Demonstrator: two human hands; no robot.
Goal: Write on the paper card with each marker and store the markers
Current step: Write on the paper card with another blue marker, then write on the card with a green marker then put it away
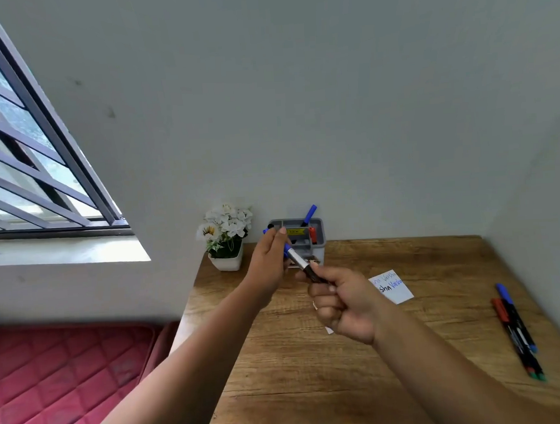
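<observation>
Head view, right hand (pixel 344 301) fisted around marker barrel (pixel 303 264); left hand (pixel 270 261) pinching its blue cap (pixel 287 249)

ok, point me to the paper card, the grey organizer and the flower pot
paper card (pixel 395 289): head view, on its white face.
grey organizer (pixel 318 239): head view, right wall.
flower pot (pixel 226 263): head view, white front side.

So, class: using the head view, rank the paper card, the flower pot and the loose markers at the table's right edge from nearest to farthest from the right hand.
Measured from the right hand:
1. Paper card, just to its right on the table.
2. Flower pot, back left by the wall.
3. Loose markers, far right edge.
</observation>
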